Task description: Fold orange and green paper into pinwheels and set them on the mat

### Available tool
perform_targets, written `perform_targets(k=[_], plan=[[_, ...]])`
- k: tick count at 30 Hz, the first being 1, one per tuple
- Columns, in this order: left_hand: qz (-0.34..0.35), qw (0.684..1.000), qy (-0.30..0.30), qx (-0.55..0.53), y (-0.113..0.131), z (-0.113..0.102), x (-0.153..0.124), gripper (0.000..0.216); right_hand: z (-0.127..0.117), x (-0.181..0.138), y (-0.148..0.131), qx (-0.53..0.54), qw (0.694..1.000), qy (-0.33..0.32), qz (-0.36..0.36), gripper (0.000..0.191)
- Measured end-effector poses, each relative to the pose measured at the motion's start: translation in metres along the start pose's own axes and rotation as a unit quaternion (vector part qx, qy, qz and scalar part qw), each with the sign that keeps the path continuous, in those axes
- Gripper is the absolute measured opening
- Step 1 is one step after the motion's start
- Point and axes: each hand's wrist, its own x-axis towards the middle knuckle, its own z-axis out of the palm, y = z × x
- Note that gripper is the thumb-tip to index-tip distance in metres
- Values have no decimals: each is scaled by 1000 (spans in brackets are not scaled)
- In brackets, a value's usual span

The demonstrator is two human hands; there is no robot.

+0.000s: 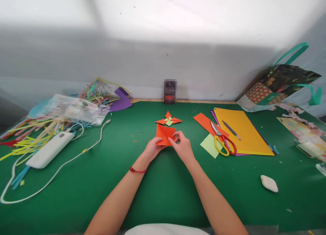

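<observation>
Between my two hands is a square sheet of orange paper [165, 134], held just above the green table, with a crease or curl across it. My left hand [153, 147] grips its lower left corner, thumb on top and fingers underneath. At the lower right edge, my right hand [182, 145] pinches the sheet between thumb and fingers. Right behind the sheet lies a folded paper piece [175, 120] with orange points and a light green middle. Thin orange paper slivers [135, 140] are scattered to the left of my hands.
On the right, red-and-yellow-handled scissors [221, 143] rest over an orange strip [203, 122], a light green square [211, 146] and yellow sheets [247, 133] with a pen [231, 130]. Leftward are a white power bank [51, 150], its cable and many paper strips [22, 134]. A bag [270, 88] stands back right.
</observation>
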Motion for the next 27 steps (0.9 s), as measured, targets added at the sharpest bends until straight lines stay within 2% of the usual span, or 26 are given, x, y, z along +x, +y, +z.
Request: perform_targets(k=[3,5,7,9,12,17,22,27], plan=[[-3,997,-25,68,-2,-3,-2,24,0,5,6,32,994,56,86,28],[-6,993,-53,107,-3,-6,-2,33,-2,9,13,74,988,57,121,32],[-5,988,-70,138,-2,-9,-1,42,-5,11,20,135,978,35,154,39],[-10,983,-83,166,-2,-12,1,47,-8,13,26,207,961,-14,184,47],[-19,977,-96,190,1,-17,2,48,-10,13,30,266,934,-93,219,44],[-44,977,-113,174,5,-22,1,47,-9,9,32,314,913,-134,224,40],[-72,976,-136,153,1,-22,2,44,-9,9,38,353,897,-119,237,38],[-47,985,-72,151,-4,-19,2,32,-17,14,38,400,879,-82,247,40]])
